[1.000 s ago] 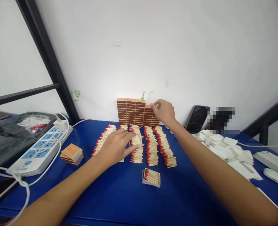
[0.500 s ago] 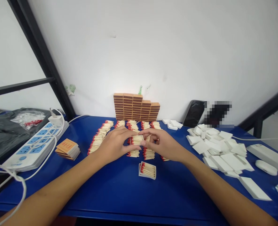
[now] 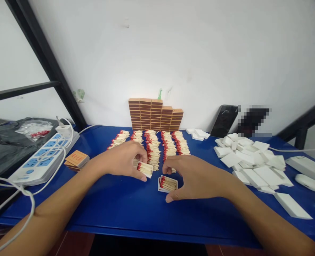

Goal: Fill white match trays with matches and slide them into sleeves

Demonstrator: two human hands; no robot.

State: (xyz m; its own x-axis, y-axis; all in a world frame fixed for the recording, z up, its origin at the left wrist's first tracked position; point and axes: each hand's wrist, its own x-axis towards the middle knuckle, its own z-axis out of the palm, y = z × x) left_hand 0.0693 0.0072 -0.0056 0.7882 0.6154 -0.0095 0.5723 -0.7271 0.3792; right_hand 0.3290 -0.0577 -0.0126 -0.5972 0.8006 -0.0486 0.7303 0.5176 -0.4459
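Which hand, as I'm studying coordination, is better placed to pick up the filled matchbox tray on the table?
Probably the right hand: its open grip flanks the matchbox tray; the left hand holds a second tray.

Noted red characters on the top orange matchbox sleeve; too small to decipher. Could read no text elsewhere.
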